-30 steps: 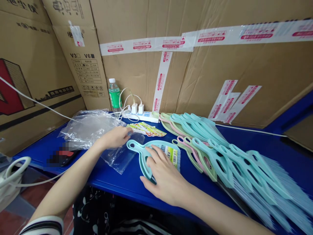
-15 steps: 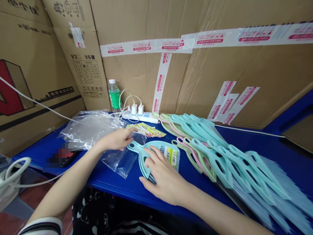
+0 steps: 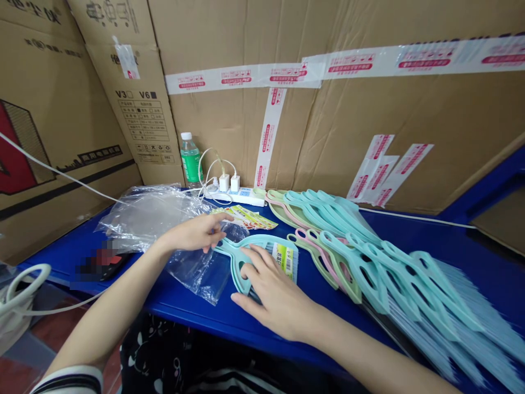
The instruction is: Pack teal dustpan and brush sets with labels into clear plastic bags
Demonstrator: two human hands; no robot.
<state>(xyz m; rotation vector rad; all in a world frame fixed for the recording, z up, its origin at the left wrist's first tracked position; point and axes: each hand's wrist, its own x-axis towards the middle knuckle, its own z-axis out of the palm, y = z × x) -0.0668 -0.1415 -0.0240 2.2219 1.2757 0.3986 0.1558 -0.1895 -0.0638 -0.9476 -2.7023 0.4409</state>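
A light teal dustpan (image 3: 268, 239) with a brush and a yellow-green label (image 3: 285, 257) lies on the blue table. My right hand (image 3: 276, 293) rests over it with the fingers spread and the thumb apart, near its lower edge. At the handle end, my left hand (image 3: 197, 232) has its index finger stretched out and the other fingers curled on a clear plastic bag (image 3: 200, 276). The handle's tip is partly hidden by the left fingers and film.
More clear bags (image 3: 143, 213) lie at the left by a dark, blurred-out object (image 3: 110, 265). Printed cards (image 3: 250, 216), a power strip (image 3: 250, 197) and a bottle (image 3: 191, 161) stand behind. Teal, pink and green dustpans and brushes (image 3: 369, 268) are piled right.
The dustpan and my right hand have shifted slightly left, toward my left hand. The left fingers have curled in closer by the handle end, and the bag there has moved a little.
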